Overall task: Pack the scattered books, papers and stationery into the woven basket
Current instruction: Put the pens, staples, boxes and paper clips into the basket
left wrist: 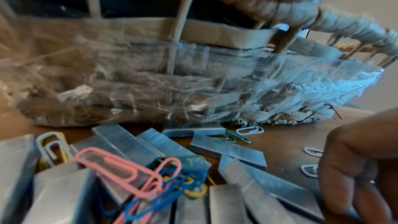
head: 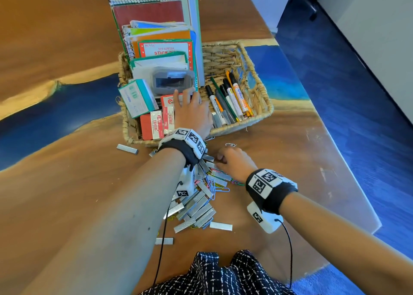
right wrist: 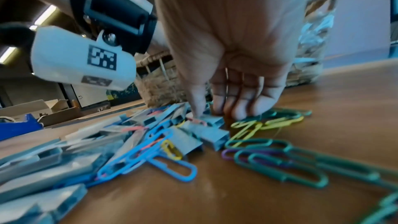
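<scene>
Right hand (right wrist: 232, 81) pinching staple strip (right wrist: 210, 119), head view hides grip

eraser boxes (head: 161, 123): "ERASER" | sticker pad (head: 165, 49): "SELF ADHESIVE", "STICK"

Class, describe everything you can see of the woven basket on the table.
The woven basket is rectangular, of tan twisted fibre with a thick wrapped rim and open gaps below it. It stands upright on the table, holding upright notebooks, small boxes and markers. The left hand reaches inside it. Staple strips lie just outside its near wall.
</scene>
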{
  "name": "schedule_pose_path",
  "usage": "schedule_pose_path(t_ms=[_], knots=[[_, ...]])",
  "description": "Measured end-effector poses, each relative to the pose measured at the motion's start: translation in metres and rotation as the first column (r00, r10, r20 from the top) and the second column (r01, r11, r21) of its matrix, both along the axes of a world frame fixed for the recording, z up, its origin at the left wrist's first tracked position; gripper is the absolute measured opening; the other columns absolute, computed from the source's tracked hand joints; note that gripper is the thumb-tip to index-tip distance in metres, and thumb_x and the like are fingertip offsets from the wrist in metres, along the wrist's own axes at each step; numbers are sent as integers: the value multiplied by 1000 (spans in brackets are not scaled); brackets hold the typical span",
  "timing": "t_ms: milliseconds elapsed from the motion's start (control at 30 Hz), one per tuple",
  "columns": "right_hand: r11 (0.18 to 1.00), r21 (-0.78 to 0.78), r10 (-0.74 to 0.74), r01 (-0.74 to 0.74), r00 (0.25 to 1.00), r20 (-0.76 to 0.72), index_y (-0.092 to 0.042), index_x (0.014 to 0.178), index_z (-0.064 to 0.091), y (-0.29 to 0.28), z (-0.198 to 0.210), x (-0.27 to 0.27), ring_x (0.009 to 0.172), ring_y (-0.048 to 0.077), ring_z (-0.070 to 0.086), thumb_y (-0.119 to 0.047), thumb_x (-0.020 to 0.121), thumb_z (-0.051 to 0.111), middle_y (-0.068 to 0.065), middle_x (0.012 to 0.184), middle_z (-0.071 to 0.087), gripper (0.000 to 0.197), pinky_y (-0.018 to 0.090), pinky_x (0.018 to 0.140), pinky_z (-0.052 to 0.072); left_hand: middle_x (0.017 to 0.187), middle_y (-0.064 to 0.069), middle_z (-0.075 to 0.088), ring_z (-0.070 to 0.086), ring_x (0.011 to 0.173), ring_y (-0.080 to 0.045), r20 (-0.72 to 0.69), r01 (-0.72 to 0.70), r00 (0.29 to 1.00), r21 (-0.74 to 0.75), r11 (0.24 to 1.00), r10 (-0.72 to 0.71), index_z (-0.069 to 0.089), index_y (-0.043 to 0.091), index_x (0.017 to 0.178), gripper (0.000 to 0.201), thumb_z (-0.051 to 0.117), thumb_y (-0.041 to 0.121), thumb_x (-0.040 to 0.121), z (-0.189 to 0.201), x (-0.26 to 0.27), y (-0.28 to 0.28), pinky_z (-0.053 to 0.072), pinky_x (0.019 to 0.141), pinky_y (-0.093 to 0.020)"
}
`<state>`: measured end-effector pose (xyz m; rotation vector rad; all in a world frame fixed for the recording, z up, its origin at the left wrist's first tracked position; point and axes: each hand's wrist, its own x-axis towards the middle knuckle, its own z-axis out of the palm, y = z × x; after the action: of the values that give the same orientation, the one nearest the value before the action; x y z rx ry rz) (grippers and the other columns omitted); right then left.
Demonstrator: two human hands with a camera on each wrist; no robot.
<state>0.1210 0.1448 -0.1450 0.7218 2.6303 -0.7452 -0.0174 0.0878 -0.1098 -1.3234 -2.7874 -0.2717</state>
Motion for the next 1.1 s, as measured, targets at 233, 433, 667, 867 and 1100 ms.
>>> schedule_pose_path(t_ms=[233,433,667,867,1100], knots=[[1000,20,22,-24,998,62,-5,104,58,-15,2,-8,102,35,54,-20,88,59,13,116,53,22,35,76,42,130,-5,49,23,135,-26,-19,-1,1000,-12,1000,1,63,16,110,29,41,28,95,1,0,0,4,113,-51],[1000,-7,-5,5,999,33,-7,96,57,-9,9,-2,94,34,56,-19,79,64,13,102,60,21,34,71,43,131,-5,49,22,136,-25,-18,0,1000,-6,1000,0,63,16,111,29,41,28,95,1,1,0,5,114,-51],[973,-230,-68,8,965,-255,-12,90,63,17,48,5,60,-5,51,-5,76,67,-6,73,54,16,8,60,37,128,-7,50,24,135,-27,-21,5,1000,6,1000,-5,63,12,109,30,40,25,94,0,1,-1,5,114,-52],[934,-264,-346,240,793,-501,-15,102,57,59,75,-37,61,0,48,-10,85,60,-11,73,53,18,13,63,44,130,-8,49,24,135,-27,-31,-10,999,4,1000,10,63,12,107,28,41,21,92,-1,1,1,5,114,-51],[987,54,-132,149,964,-230,-3,105,58,64,48,-78,88,27,57,-5,87,54,11,86,62,19,34,94,39,132,-7,47,22,137,-27,-36,-8,999,-6,1000,8,62,13,113,32,43,28,93,-4,0,2,3,114,-51]])
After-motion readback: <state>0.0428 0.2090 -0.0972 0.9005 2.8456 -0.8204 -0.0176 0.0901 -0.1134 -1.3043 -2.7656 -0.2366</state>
